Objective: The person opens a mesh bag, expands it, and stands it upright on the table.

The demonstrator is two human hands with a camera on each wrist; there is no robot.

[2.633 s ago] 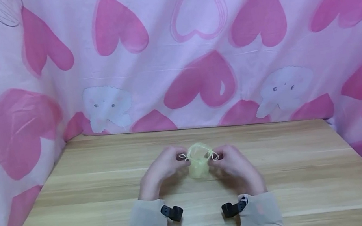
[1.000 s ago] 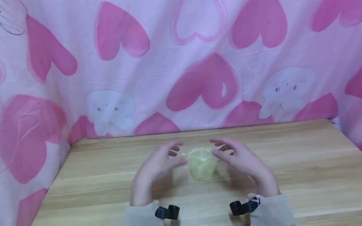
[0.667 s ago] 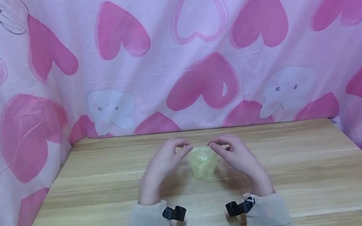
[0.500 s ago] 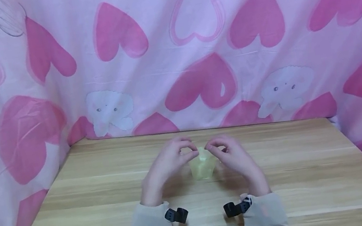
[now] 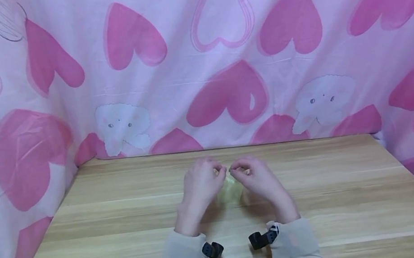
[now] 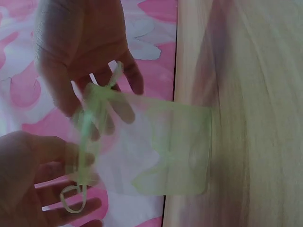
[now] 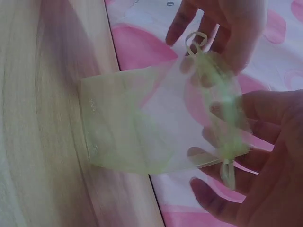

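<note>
A small sheer yellow-green drawstring bag stands upright on the table between the hands. My left hand pinches one side of its mouth between thumb and finger, and my right hand pinches the other. In the left wrist view the see-through bag looks flat and shows nothing inside. A ribbon loop hangs out beside the right hand in the right wrist view; another is beside the left. From the head, the fingers partly hide the bag's upper part.
The wooden table spreads around the hands. Behind it and at both sides hangs a pink curtain with hearts. Black cameras sit on both sleeves.
Both hands spread away from the bag's sides, then came up to its mouth and pinched it. Since then they have drawn closer together, the left moving right.
</note>
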